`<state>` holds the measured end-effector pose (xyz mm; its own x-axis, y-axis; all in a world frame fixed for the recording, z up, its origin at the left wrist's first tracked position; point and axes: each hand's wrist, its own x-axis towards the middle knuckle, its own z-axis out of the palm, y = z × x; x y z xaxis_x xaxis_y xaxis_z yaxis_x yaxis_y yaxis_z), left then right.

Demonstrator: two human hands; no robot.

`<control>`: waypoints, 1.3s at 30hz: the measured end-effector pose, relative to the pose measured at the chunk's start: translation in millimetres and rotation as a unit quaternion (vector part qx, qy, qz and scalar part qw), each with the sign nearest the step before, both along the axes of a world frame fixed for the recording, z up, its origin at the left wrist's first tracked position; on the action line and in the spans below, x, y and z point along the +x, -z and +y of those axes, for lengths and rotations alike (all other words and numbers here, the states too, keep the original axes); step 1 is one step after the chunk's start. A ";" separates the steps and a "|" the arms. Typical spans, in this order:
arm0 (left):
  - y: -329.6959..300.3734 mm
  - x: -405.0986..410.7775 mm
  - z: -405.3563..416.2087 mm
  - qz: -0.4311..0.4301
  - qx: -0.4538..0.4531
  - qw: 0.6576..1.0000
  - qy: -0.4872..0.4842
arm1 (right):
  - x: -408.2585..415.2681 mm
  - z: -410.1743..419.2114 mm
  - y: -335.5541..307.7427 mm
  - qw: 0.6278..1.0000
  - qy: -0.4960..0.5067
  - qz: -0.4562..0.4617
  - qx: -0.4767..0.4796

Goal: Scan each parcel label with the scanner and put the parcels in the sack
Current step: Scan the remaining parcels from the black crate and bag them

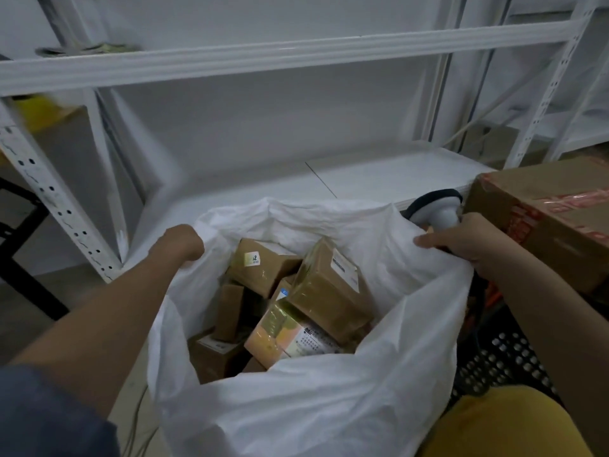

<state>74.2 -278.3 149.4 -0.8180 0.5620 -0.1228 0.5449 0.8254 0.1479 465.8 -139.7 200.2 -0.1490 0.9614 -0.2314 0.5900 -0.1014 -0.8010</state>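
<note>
Both hands on the sack [296,407] rim: left hand [179,242] bunched tight on the edge, right hand [461,242] gripping the scanner [441,209] handle plus the rim. Next box [543,219] sits just right of my right fingers [428,240], long side running away from me, so right's closer.

Both hands are holding open a white sack [296,407]. The left hand [179,242] is gripping its left rim; the right hand [468,240] is pinching the right rim while also holding a scanner [438,209]. Taped cardboard parcels [326,285] are lying inside. A larger box [543,212] is sitting at right, before white shelving [296,51].
</note>
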 end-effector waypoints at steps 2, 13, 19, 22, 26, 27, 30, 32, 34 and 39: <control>2.4 0.5 0.2 -0.042 -0.029 0.999 -0.013 | 0.7 3.0 5.5 1.000 0.016 0.005 -0.021; -42.4 -30.2 -8.7 -0.267 0.390 0.869 -0.145 | 0.3 4.1 -10.1 0.936 0.073 0.333 -0.089; -47.2 -3.1 -28.6 -0.224 0.476 0.847 -0.077 | -12.6 -12.0 -5.4 0.947 0.092 0.306 -0.031; -46.4 -0.2 -34.6 -0.156 0.470 0.863 -0.102 | -10.5 -15.6 -3.0 0.943 0.106 0.310 -0.053; -63.4 -18.0 -34.7 -0.090 0.529 0.831 -0.146 | 2.2 -6.8 -20.7 0.924 0.105 0.368 0.018; -61.5 -22.2 -35.1 -0.084 0.525 0.835 -0.143 | 4.3 -6.4 -20.2 0.925 0.107 0.363 0.020; -51.1 -28.2 -37.5 -0.100 0.434 0.886 -0.129 | 5.0 -11.2 -4.8 0.956 0.107 0.273 -0.009; -48.3 -31.2 -38.0 -0.088 0.396 0.906 -0.126 | 4.3 -12.1 4.4 0.957 0.103 0.267 -0.044; -52.3 -33.6 -37.2 -0.049 0.425 0.893 -0.139 | 6.8 -9.3 0.2 0.942 0.113 0.313 -0.033; -44.2 -35.1 -45.6 -0.034 0.312 0.946 -0.084 | 12.4 1.9 2.3 0.946 0.147 0.289 -0.017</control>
